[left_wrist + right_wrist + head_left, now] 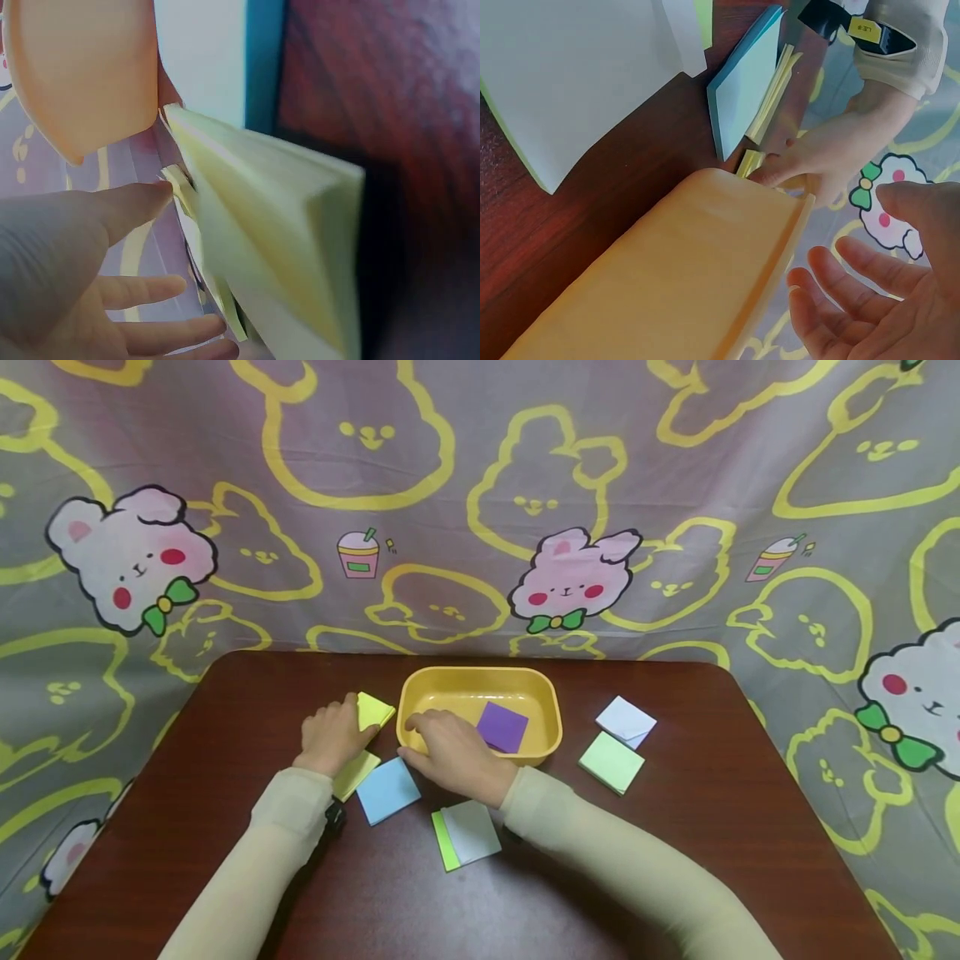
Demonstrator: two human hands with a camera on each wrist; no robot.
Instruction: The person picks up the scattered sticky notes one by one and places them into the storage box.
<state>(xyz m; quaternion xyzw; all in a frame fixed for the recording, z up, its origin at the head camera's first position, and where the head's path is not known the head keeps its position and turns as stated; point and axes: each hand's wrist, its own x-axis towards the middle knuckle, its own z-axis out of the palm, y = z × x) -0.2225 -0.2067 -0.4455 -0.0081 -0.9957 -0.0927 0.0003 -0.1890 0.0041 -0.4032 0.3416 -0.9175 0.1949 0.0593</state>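
Observation:
My left hand [330, 737] is at a bright yellow paper pad [372, 711], left of the yellow plastic bin [553, 714]. In the left wrist view its fingers [161, 289] are spread and the thumb tip is right at the pad's edge. A pale yellow pad [356, 774] lies under that wrist, beside a light blue pad [387, 791]. My right hand [457, 752] reaches over the bin's front left rim. Its loosely bent fingers [870, 274] hold nothing in the right wrist view. Inside the bin lies a purple square of paper [502, 727].
Right of the bin sit a white folded paper pad [627, 722] and a light green pad [611, 763]. A greyish-white pad with a bright green strip [468, 833] lies in front, near the right forearm. A patterned curtain [450, 527] hangs behind the dark wooden table [712, 827].

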